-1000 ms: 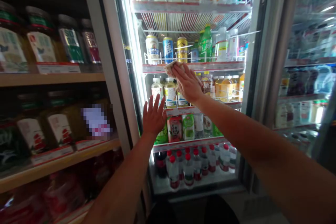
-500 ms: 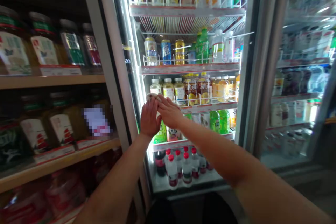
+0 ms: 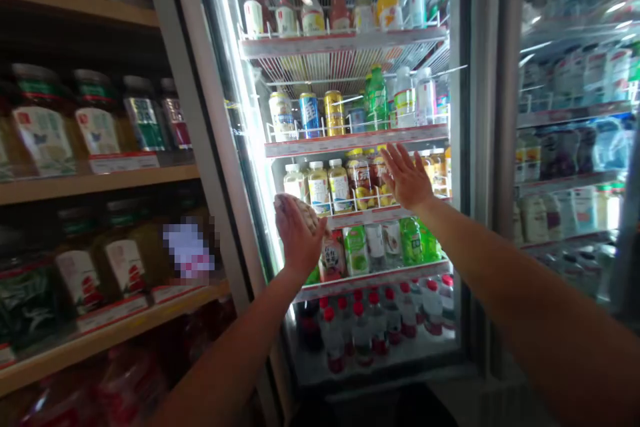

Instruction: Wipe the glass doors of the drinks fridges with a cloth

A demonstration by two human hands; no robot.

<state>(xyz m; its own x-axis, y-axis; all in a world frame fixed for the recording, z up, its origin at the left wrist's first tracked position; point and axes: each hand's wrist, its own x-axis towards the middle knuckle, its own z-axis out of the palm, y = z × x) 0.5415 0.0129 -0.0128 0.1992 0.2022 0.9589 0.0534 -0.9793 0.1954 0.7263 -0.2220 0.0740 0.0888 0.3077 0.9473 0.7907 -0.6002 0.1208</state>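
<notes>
My left hand [image 3: 299, 237] presses a pale cloth [image 3: 309, 215] against what looks like the glass door [image 3: 320, 240] of a lit drinks fridge, near its left side. The cloth shows beyond my fingers and thumb. My right hand [image 3: 407, 179] is raised with fingers spread and nothing in it, on or close to the glass; whether it touches cannot be seen. Behind the hands stand bottles of pale drink [image 3: 340, 185], dark iced-tea bottles [image 3: 361, 180] and green bottles [image 3: 411, 240], on wire-fronted shelves.
Wooden shelves [image 3: 100, 180] with bottled drinks stand close on the left, beside the metal door frame [image 3: 200, 80]. Another glass-fronted fridge [image 3: 575, 180] is on the right. Red-capped bottles [image 3: 363, 333] fill the fridge bottom. A blurred-out patch [image 3: 189, 248] covers one spot on the left shelf.
My hands were together on the cloth and are now apart. The right moved right and up, with fingers spread; the left stays lower left with the cloth. The view has tilted slightly.
</notes>
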